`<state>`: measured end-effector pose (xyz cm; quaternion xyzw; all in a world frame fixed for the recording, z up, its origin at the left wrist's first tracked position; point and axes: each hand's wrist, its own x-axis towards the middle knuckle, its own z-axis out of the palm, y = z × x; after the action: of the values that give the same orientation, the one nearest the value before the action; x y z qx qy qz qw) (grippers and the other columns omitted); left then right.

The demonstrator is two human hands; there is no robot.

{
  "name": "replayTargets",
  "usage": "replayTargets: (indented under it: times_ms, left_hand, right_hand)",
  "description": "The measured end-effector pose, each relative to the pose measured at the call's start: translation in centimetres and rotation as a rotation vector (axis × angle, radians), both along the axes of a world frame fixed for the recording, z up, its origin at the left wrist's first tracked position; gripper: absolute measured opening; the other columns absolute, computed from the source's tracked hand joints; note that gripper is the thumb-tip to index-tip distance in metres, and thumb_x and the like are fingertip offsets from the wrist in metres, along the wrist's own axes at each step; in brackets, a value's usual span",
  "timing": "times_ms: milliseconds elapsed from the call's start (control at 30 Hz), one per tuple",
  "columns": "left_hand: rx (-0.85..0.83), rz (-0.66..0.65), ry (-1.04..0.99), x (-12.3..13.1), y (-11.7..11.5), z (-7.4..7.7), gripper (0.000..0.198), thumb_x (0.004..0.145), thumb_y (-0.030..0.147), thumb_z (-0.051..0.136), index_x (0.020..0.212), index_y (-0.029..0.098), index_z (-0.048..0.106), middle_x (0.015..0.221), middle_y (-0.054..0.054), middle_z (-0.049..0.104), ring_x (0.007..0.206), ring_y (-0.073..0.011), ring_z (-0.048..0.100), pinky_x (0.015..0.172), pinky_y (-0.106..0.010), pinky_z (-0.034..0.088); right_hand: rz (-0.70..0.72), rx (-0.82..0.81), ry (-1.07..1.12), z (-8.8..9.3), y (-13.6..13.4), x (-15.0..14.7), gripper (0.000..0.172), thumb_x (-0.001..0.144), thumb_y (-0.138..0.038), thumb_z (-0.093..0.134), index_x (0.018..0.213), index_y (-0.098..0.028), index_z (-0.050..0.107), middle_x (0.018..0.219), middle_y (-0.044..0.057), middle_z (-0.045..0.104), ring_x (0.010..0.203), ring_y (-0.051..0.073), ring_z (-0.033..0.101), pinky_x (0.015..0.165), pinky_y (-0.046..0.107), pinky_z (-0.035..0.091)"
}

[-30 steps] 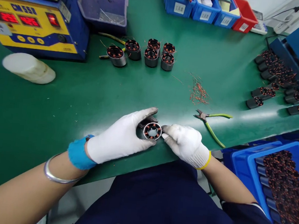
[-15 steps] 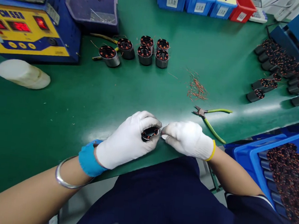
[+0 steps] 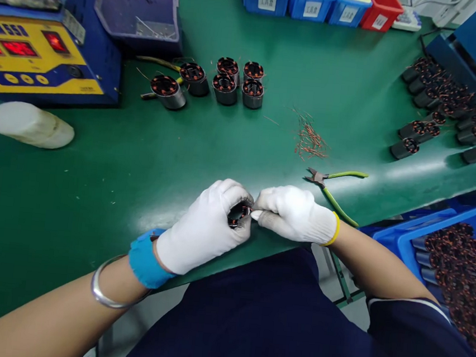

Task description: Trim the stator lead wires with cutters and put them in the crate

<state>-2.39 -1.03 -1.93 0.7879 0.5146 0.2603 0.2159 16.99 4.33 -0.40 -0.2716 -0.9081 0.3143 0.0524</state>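
Observation:
My left hand, in a white glove, is wrapped round a motor stator, a dark cylinder with copper windings inside its open end. My right hand, gloved too, has thumb and fingers pinched together at the stator's right rim. Whatever lies in that pinch is too small to make out. Diagonal cutters with green handles lie spread on the green table just beyond my right hand. A loose pile of cut copper wire bits lies behind the cutters.
Several stators stand at the back, others at the right. A blue crate of stators sits lower right. A yellow-fronted soldering station, a white bottle and a purple bin occupy the left. Small bins line the back.
My right hand has moved slightly left, its pinched fingers now against the stator's rim. My left hand still holds the stator. The whole view has shifted a little.

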Motion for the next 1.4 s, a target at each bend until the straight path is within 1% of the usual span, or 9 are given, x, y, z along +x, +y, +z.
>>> replayTargets:
  times_ms: [133, 300, 533, 700, 900, 1100, 1167, 1267, 1400]
  left_hand:
    - [-0.047, -0.025, 0.074, -0.1, 0.0, 0.8, 0.013, 0.076, 0.016, 0.052, 0.086, 0.016, 0.059, 0.084, -0.006, 0.059, 0.076, -0.0207, 0.055, 0.069, -0.034, 0.046]
    - [0.074, -0.052, 0.094, 0.2, -0.1, 0.3, 0.011, 0.074, 0.01, 0.051, 0.08, 0.017, 0.057, 0.081, -0.007, 0.058, 0.074, -0.0203, 0.052, 0.065, -0.033, 0.044]
    - [0.245, -0.05, 0.024, 0.5, -0.3, -1.4, 0.016, 0.073, 0.004, 0.049, 0.083, 0.017, 0.054, 0.085, -0.009, 0.057, 0.077, -0.0208, 0.052, 0.067, -0.034, 0.046]
    - [0.274, -0.047, 0.018, 0.3, -0.4, -2.0, 0.015, 0.075, 0.008, 0.05, 0.086, 0.018, 0.051, 0.088, -0.008, 0.056, 0.079, -0.0208, 0.052, 0.07, -0.035, 0.046]
    - [0.231, -0.054, 0.038, 0.2, -0.5, -1.6, 0.013, 0.076, 0.013, 0.051, 0.088, 0.018, 0.048, 0.088, -0.008, 0.054, 0.079, -0.0221, 0.051, 0.07, -0.038, 0.047]
    - [-0.048, -0.081, -0.211, -0.6, -0.8, -0.8, 0.069, 0.063, 0.018, 0.06, 0.128, 0.014, 0.037, 0.127, -0.018, 0.044, 0.113, -0.0288, 0.051, 0.095, -0.048, 0.046]
    - [-0.168, 0.006, -0.38, -1.3, -0.5, -0.6, 0.07, 0.07, 0.023, 0.059, 0.135, 0.018, 0.033, 0.133, -0.018, 0.043, 0.11, -0.027, 0.054, 0.09, -0.044, 0.051]
    - [-0.479, 0.089, -0.631, -2.4, -0.1, 0.3, 0.054, 0.082, 0.043, 0.054, 0.129, 0.018, 0.042, 0.117, -0.015, 0.057, 0.081, -0.0207, 0.063, 0.059, -0.032, 0.054]
    - [-1.01, 0.006, -0.659, -2.6, -0.3, 2.2, 0.05, 0.083, 0.049, 0.058, 0.12, 0.016, 0.052, 0.067, -0.002, 0.061, 0.044, -0.0141, 0.054, 0.033, -0.023, 0.039]
  right_hand:
    - [-0.095, -0.168, 0.059, -0.3, 0.2, 0.2, 0.023, 0.091, -0.03, 0.052, 0.086, -0.015, 0.068, 0.083, 0.003, 0.065, 0.075, 0.013, 0.057, 0.066, 0.024, 0.037]
    - [-0.173, -0.32, 0.061, 0.6, 0.2, 1.5, 0.024, 0.088, -0.031, 0.054, 0.078, -0.014, 0.067, 0.072, 0.0, 0.062, 0.066, 0.01, 0.053, 0.061, 0.023, 0.036]
    - [-0.207, -0.72, 0.119, 1.5, 2.2, 2.0, 0.031, 0.086, -0.04, 0.056, 0.104, -0.016, 0.066, 0.088, 0.003, 0.067, 0.072, 0.011, 0.058, 0.061, 0.021, 0.041]
    - [-0.164, -1.071, 0.019, 0.9, 3.0, -0.6, 0.024, 0.071, -0.036, 0.073, 0.077, -0.014, 0.064, 0.065, -0.001, 0.063, 0.056, 0.007, 0.056, 0.056, 0.019, 0.046]
    - [-0.218, -1.094, -0.035, 0.2, 2.2, -1.9, 0.014, 0.075, -0.025, 0.066, 0.068, -0.014, 0.061, 0.054, -0.002, 0.062, 0.049, 0.008, 0.058, 0.053, 0.02, 0.052]
    - [-0.308, -0.945, 0.109, 0.0, 0.8, -1.5, 0.009, 0.076, -0.019, 0.057, 0.069, -0.015, 0.062, 0.059, -0.002, 0.064, 0.053, 0.009, 0.06, 0.053, 0.019, 0.05]
    - [-0.311, -0.889, 0.19, -0.2, 0.1, -1.1, 0.011, 0.077, -0.02, 0.056, 0.071, -0.014, 0.063, 0.062, 0.0, 0.065, 0.055, 0.01, 0.062, 0.053, 0.019, 0.049]
    - [-0.331, -0.842, 0.279, -0.2, -0.7, -0.4, 0.016, 0.08, -0.027, 0.058, 0.076, -0.013, 0.065, 0.068, 0.002, 0.067, 0.058, 0.011, 0.063, 0.055, 0.021, 0.049]
    - [-0.366, -0.916, 0.361, 0.2, -1.7, 0.1, 0.018, 0.078, -0.03, 0.063, 0.075, -0.012, 0.064, 0.07, 0.003, 0.068, 0.056, 0.01, 0.062, 0.055, 0.022, 0.051]
